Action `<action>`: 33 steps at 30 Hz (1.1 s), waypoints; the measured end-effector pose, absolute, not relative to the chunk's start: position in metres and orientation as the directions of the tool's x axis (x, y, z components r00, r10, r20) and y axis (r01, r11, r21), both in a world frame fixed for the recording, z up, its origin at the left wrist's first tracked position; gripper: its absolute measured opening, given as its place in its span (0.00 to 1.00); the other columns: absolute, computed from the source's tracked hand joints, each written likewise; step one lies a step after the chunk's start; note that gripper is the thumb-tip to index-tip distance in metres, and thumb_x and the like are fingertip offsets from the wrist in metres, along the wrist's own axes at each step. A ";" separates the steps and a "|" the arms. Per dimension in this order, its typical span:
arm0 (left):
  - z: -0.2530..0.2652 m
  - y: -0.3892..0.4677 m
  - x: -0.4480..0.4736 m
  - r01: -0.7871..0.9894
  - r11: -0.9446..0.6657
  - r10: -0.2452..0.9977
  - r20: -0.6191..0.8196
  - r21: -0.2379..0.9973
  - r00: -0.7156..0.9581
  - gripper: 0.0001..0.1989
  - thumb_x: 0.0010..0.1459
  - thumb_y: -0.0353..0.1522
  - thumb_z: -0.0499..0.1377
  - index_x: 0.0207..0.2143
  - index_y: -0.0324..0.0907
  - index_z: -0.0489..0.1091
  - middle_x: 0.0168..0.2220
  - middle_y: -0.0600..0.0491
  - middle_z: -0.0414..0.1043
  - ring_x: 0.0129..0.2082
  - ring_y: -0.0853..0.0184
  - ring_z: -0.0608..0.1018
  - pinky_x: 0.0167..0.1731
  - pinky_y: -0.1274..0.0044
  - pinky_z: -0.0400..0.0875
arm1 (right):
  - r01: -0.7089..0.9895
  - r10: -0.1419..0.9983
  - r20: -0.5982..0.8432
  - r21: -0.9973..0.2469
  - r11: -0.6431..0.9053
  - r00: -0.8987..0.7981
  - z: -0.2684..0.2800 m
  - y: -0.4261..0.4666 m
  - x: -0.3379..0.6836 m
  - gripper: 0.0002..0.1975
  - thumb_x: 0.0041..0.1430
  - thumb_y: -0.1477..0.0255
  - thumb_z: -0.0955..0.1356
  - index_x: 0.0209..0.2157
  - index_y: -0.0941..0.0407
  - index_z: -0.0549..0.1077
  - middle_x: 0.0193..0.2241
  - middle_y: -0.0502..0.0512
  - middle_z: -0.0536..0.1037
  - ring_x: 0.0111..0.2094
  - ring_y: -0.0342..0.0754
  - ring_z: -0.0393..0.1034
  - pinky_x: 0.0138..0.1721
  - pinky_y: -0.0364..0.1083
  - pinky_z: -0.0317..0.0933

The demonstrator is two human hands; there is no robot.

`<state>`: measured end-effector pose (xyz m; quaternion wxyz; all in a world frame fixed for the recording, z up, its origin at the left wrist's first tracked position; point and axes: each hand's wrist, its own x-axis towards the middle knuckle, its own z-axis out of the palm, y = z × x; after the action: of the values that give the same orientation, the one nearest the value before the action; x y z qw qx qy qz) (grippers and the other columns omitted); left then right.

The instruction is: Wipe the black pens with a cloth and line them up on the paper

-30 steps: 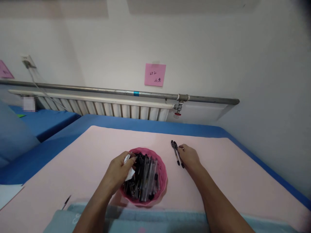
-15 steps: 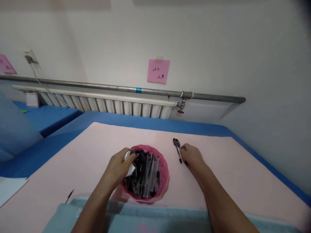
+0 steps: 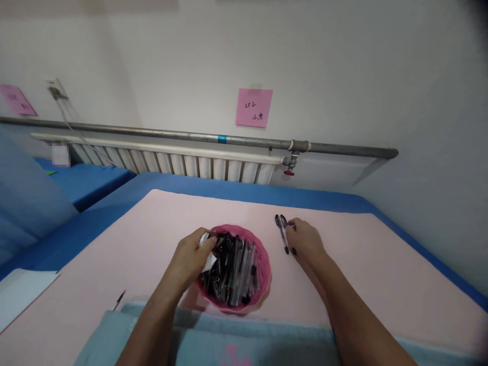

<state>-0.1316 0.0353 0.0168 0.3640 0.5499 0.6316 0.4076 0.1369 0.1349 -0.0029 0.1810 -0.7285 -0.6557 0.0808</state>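
Note:
My left hand (image 3: 192, 256) is closed on a crumpled white tissue (image 3: 209, 260) at the left rim of a pink basket (image 3: 266, 284). The basket holds many pens (image 3: 238, 269), dark and clear ones, some with black caps. To its right, two pens lie side by side on the pink sheet. The left pen (image 3: 282, 234) shows whole, with a black cap and a black end. My right hand (image 3: 307, 241) covers most of the other pen (image 3: 283, 220), its fingers closed around the upper part; the cap and the black lower end stick out.
The pink sheet (image 3: 183, 208) lies on a blue table (image 3: 236, 187) against the wall with a radiator (image 3: 206, 168) and pipe (image 3: 343, 149). One loose pen (image 3: 120, 299) lies at the front left, by a light blue cloth (image 3: 114, 330). White paper (image 3: 26, 290) is at far left.
The view has turned slightly, so everything sits a little further right. Both hands keep nearly the same places, the left at the basket and the right on the pen.

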 end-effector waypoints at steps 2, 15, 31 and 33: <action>0.019 0.035 -0.133 0.422 0.068 0.989 -0.004 0.904 -0.151 0.12 0.53 0.38 0.51 0.31 0.42 0.70 0.25 0.55 0.72 0.26 0.67 0.72 0.27 0.78 0.63 | 0.912 0.984 0.163 -0.410 -0.001 0.075 0.007 0.131 0.128 0.14 0.57 0.73 0.58 0.38 0.59 0.73 0.38 0.61 0.76 0.39 0.51 0.69 0.36 0.45 0.58; 0.028 0.033 -0.144 0.409 0.132 0.975 -0.044 0.903 -0.219 0.11 0.51 0.38 0.52 0.23 0.41 0.66 0.19 0.58 0.62 0.20 0.71 0.64 0.20 0.81 0.55 | 0.656 0.783 0.109 -0.483 0.580 -0.612 0.028 0.086 0.069 0.10 0.53 0.78 0.60 0.31 0.56 0.73 0.30 0.52 0.75 0.32 0.45 0.67 0.33 0.42 0.56; 0.017 0.029 -0.091 0.945 -0.018 0.991 -0.116 0.327 0.059 0.11 0.51 0.29 0.51 0.34 0.38 0.72 0.38 0.40 0.73 0.38 0.55 0.75 0.37 0.69 0.65 | 0.809 0.851 0.107 -0.270 0.522 -0.514 0.025 0.091 0.069 0.09 0.57 0.76 0.60 0.32 0.58 0.71 0.31 0.55 0.74 0.35 0.46 0.66 0.36 0.42 0.53; 0.018 0.028 -0.088 0.952 0.007 0.991 -0.127 0.305 0.033 0.12 0.51 0.28 0.50 0.35 0.38 0.72 0.39 0.41 0.73 0.38 0.55 0.75 0.37 0.69 0.66 | 0.829 0.863 0.096 -0.245 0.503 -0.496 0.026 0.090 0.069 0.10 0.58 0.75 0.59 0.32 0.57 0.71 0.32 0.55 0.75 0.34 0.46 0.67 0.35 0.42 0.53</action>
<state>-0.0884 0.0283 0.0181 0.1553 0.7017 0.6925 0.0627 0.0693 0.0901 0.0262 0.1034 -0.4914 -0.8607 0.0834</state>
